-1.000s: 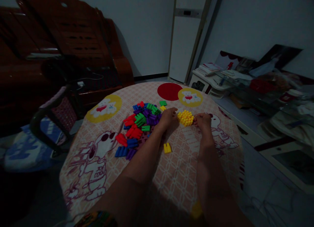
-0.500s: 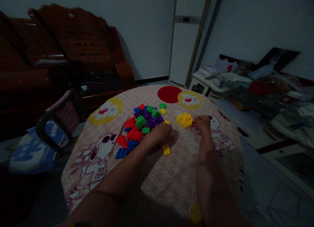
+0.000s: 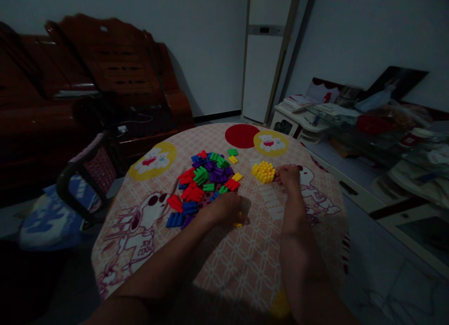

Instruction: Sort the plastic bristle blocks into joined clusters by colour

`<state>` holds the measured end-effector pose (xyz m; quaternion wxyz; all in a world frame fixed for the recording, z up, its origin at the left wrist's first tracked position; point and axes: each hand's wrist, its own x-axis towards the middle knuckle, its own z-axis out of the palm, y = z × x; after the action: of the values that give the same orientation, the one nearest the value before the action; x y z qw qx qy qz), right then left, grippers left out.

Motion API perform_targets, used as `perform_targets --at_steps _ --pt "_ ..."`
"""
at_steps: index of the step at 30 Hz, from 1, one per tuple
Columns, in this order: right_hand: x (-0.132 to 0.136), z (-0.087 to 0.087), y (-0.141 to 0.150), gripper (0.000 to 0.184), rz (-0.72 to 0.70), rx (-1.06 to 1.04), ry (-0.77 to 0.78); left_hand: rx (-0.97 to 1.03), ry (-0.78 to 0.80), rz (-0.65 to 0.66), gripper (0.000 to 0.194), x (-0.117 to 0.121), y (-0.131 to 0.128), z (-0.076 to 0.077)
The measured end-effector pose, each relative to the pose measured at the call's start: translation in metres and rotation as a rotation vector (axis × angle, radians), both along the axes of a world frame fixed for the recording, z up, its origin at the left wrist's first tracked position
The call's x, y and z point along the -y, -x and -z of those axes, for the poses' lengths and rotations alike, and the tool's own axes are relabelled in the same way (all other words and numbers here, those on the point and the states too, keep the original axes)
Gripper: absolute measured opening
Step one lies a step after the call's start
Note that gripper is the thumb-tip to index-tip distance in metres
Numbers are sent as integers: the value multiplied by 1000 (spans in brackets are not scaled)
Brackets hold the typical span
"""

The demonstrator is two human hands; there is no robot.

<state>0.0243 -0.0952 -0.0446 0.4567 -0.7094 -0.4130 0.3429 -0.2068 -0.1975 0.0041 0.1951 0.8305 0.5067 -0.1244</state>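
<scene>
My left hand (image 3: 229,208) is low over the tablecloth, its fingers curled down around a small yellow building block (image 3: 238,224), mostly hidden beneath them. To the right, my right hand (image 3: 289,176) rests with closed fingertips at the right edge of a cluster of joined yellow blocks (image 3: 264,172), holding it. A loose pile of colored plastic blocks lies left of the cluster, with red blocks (image 3: 192,192), purple blocks (image 3: 218,172), green blocks (image 3: 201,175) and blue blocks (image 3: 174,220). Just beyond my left hand lie red-and-yellow pieces (image 3: 234,182).
A patterned cloth covers the round table (image 3: 245,264). A green block (image 3: 233,152) sits toward the far side. Left of the table stands a chair (image 3: 84,175), with a wooden sofa (image 3: 115,68) behind. A cluttered glass-topped cabinet (image 3: 354,138) is at the right.
My left hand has moved toward me, from the red-and-yellow pieces to the yellow block nearer me, uncovering those pieces. My right hand stays at the yellow cluster.
</scene>
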Motion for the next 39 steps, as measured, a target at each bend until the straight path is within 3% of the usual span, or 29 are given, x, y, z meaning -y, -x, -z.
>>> perform_targets --at_steps 6,11,17,29,34,39 --pt "0 -2 0 14 -6 18 39 65 -13 127 30 2 -1 5" --pt "-3 2 -1 14 0 26 -2 259 -243 -111 41 -35 -19 0" --pt "-1 0 -1 13 -6 35 15 401 -399 -331 43 -72 -49 22" --pt "-5 10 -6 18 -36 99 -9 571 -404 -472 40 -62 -67 37" --pt "-3 6 -4 17 -27 82 -1 556 -394 -452 43 -76 -45 32" --pt "-2 3 -2 17 -15 74 9 293 -399 -489 23 -86 -1 16"
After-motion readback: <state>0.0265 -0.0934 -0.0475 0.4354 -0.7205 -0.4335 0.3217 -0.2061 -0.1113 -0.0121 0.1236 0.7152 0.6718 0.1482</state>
